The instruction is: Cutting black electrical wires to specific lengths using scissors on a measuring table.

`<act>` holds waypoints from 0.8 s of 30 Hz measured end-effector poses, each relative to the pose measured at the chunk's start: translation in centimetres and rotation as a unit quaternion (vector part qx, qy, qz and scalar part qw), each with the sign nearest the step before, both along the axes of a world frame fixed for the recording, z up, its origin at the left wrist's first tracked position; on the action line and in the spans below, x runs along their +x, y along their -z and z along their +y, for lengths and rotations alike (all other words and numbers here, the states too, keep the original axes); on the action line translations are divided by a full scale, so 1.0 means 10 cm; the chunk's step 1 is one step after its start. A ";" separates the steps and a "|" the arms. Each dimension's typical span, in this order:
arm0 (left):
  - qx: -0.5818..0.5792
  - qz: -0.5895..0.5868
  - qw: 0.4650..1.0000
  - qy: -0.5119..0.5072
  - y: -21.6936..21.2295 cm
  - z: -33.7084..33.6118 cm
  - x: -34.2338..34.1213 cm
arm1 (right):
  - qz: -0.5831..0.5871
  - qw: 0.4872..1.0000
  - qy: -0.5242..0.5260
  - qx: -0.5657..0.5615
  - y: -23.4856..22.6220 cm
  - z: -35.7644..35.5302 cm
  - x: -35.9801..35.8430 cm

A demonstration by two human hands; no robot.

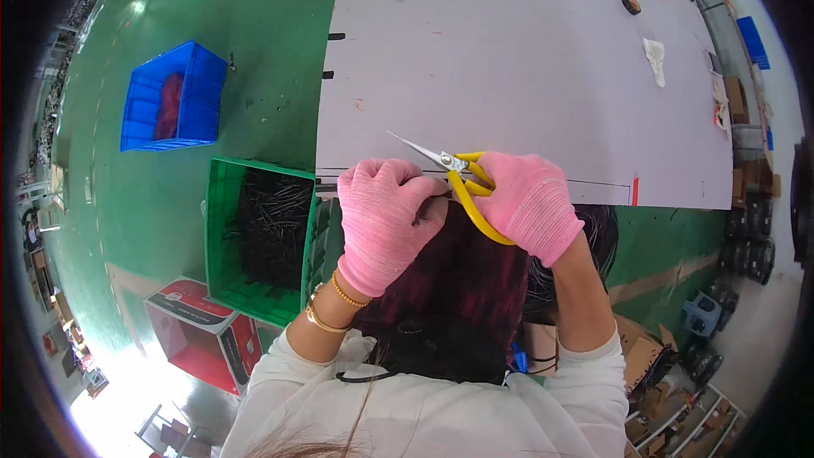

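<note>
One pink-gloved left hand (381,225) is curling at the near edge of the desk (526,76), hiding whatever it may be pinching, so I cannot tell its grip; the right hand (530,202) is clamping yellow-handled scissors (449,161) just beside it. Their tip is pointing far and left beyond the left knuckles, so a slip could be nicking them

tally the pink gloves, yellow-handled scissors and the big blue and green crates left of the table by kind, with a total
Pink gloves: 2, on the left hand and right hand
Yellow-handled scissors: 1
Blue crate: 1
Green crate: 1
Total: 5
</note>
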State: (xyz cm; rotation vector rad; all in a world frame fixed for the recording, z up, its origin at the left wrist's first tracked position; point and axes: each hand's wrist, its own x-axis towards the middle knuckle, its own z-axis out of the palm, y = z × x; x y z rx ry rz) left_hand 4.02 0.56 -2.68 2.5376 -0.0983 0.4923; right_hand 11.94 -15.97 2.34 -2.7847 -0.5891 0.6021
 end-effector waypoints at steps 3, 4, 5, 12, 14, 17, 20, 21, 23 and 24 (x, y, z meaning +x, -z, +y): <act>0.003 0.001 1.000 -0.006 0.01 -0.01 0.00 | -0.030 0.995 0.000 0.099 0.05 -0.12 -0.08; 0.004 -0.001 1.000 -0.005 0.01 -0.01 0.02 | -0.031 0.994 0.001 0.100 0.06 -0.15 -0.10; 0.002 0.008 1.000 -0.001 0.01 0.00 0.02 | -0.043 0.990 0.008 0.132 0.07 -0.18 -0.14; 0.022 0.028 0.999 0.020 0.04 0.07 0.03 | -0.141 0.935 0.142 0.293 0.09 -0.20 -0.45; 0.026 0.021 0.999 0.016 0.03 0.08 0.02 | -0.101 0.922 0.211 0.308 0.21 -0.33 -0.77; 0.015 0.020 0.999 0.029 0.03 0.03 0.05 | 0.255 0.768 0.318 0.493 0.38 -0.45 -1.29; 0.006 0.029 0.999 0.034 0.03 0.06 0.04 | 0.293 0.816 0.262 0.425 0.61 -0.30 -1.63; 0.003 0.026 0.999 0.034 0.00 0.07 0.01 | 0.345 0.785 0.256 0.446 0.70 -0.29 -1.69; 0.004 0.029 0.999 0.038 -0.04 0.07 -0.01 | 0.356 0.766 0.268 0.464 0.83 -0.22 -1.73; 0.004 0.030 0.999 0.041 -0.06 0.06 -0.01 | 0.365 0.747 0.279 0.481 0.89 -0.20 -1.74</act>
